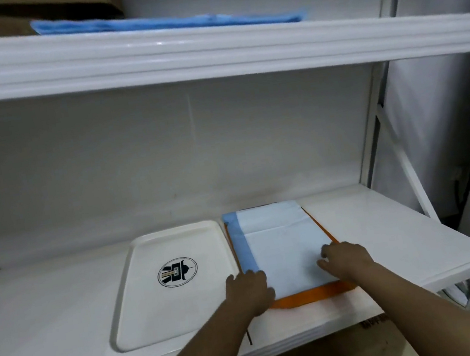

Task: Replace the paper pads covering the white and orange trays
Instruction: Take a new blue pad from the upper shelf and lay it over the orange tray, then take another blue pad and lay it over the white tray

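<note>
Paper pad (282, 250) over orange tray (313, 294), pressed flat under left hand (250, 291) and right hand (347, 261), fingers loosely bent. White tray (142, 300) bare just beside, on shelf (390, 233).

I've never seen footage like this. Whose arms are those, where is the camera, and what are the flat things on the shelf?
There is no machine here: the arms belong to a person, and the single picture comes from a wide-angle camera worn on their head, looking forward and down.

On the white lower shelf lie two trays side by side. The white plastic tray with a round black logo is bare, with no pad on it. Beside it, the orange tray is covered by a pale blue paper pad with a darker blue strip along one edge.

The left hand rests on the pad's near corner at the blue strip, and the right hand rests on its other near side. Whether either has a real grip on the pad is hard to tell.

On the upper shelf lies a stack of blue folded sheets, in front of a brown cardboard box.
</note>
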Motion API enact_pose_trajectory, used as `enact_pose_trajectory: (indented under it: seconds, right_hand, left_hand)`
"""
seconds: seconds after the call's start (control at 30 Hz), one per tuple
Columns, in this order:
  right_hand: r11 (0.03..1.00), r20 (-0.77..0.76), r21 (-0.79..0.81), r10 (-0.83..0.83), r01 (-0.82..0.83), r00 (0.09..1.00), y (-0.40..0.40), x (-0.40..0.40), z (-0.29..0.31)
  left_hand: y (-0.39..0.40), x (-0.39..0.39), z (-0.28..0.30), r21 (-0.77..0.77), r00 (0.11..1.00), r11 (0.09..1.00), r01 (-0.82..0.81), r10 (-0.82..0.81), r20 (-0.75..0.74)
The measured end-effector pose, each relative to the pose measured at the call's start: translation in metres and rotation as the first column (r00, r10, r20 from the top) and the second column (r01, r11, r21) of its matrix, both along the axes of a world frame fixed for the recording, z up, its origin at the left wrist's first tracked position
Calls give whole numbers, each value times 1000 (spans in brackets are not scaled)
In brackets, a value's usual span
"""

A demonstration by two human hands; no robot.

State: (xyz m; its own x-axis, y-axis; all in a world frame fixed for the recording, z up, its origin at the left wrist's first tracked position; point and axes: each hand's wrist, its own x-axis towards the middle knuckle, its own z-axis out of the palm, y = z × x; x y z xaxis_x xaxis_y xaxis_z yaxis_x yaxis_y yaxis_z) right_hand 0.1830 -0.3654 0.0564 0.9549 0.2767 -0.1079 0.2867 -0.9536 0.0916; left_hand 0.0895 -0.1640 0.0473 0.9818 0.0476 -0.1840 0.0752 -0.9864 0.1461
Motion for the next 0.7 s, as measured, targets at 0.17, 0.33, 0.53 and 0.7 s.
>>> enact_pose_trajectory:
  seconds: [0.17, 0.33, 0.53, 0.7]
  right_hand:
    - [999, 83, 25, 32, -34, 996, 30, -26, 49]
    - [996, 156, 28, 76, -82, 985, 58, -59, 87]
    - [987, 251, 18, 151, -161, 956, 86, -100, 128]
    - [978, 348, 35, 182, -206, 920, 105, -133, 162]
  left_hand:
    - [19, -18, 57, -69, 997, 995, -75, 77, 28]
    - [36, -48, 100, -25, 976, 990, -139, 141, 164]
    - [49, -87, 141, -30, 935, 980, -196, 196, 297]
    - [53, -115, 176, 30, 884, 976, -216, 183, 431]
